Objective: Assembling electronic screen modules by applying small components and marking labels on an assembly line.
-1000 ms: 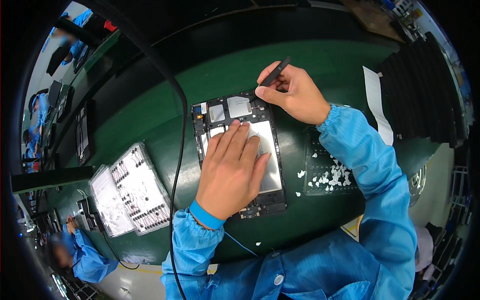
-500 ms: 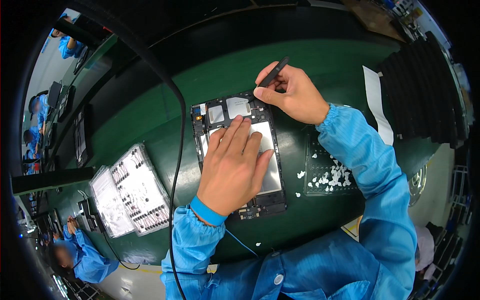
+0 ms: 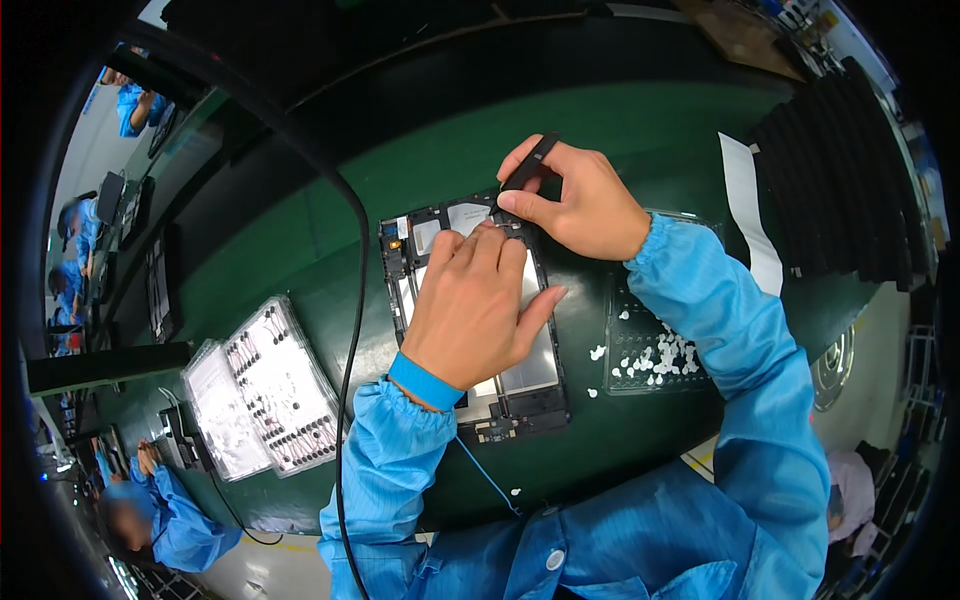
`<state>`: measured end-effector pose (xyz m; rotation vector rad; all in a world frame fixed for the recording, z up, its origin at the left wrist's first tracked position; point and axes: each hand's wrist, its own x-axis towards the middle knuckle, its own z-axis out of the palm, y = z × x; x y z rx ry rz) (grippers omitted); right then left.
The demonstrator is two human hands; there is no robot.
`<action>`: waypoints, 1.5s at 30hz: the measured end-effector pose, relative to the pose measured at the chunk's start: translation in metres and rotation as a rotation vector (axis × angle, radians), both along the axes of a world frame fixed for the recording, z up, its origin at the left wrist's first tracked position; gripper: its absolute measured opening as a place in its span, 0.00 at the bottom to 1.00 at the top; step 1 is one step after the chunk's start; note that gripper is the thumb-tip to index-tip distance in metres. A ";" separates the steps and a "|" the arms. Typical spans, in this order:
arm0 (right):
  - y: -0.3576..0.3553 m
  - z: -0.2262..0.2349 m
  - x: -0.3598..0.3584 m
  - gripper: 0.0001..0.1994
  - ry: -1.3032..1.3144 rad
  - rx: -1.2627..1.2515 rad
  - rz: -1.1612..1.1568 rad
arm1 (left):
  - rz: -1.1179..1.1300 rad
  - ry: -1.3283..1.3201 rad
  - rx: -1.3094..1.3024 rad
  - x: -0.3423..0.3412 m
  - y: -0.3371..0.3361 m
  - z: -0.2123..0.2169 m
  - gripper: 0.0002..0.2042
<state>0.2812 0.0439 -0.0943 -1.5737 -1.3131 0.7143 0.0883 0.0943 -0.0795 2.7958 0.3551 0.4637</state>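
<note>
An opened tablet-like device (image 3: 540, 406) lies on the green table in front of me, its silver plates and black frame showing. My left hand (image 3: 468, 310) rests on it, back up, thumb apart and fingers bent, with the fingertips near the upper plate and nothing visible in them. At the device's upper right corner my right hand (image 3: 590, 205) pinches black tweezers (image 3: 530, 163). Their tip points down to the device beside my left fingertips; what the tip touches is too small to tell. A blue wrist strap (image 3: 425, 382) circles my left wrist.
Right of the device is a clear tray (image 3: 625, 350) with small white pieces, some loose on the table. Trays of small wired black parts (image 3: 290, 400) lie left. A black cable (image 3: 362, 250) crosses the view. Black stacked trays (image 3: 835, 190) stand right. Co-workers sit at far left.
My left hand has moved slightly up the device, its fingers now more bent and closer to the tweezers. My right hand has shifted a little left and down with the tweezers.
</note>
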 end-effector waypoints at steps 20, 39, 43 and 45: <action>-0.260 0.052 0.050 0.09 0.251 -0.077 -0.481 | -0.075 -0.220 -0.036 -0.014 -0.068 0.030 0.19; -0.139 0.002 0.079 0.09 -0.676 -0.539 -0.242 | -0.135 -0.026 0.016 0.015 -0.172 -0.043 0.20; -0.149 0.005 0.070 0.10 -0.701 -0.294 -0.302 | -0.139 -0.106 -0.031 0.013 -0.169 -0.040 0.18; -0.168 0.029 0.049 0.10 -0.356 -0.267 -0.298 | -0.079 -0.190 -0.166 0.010 -0.167 -0.032 0.18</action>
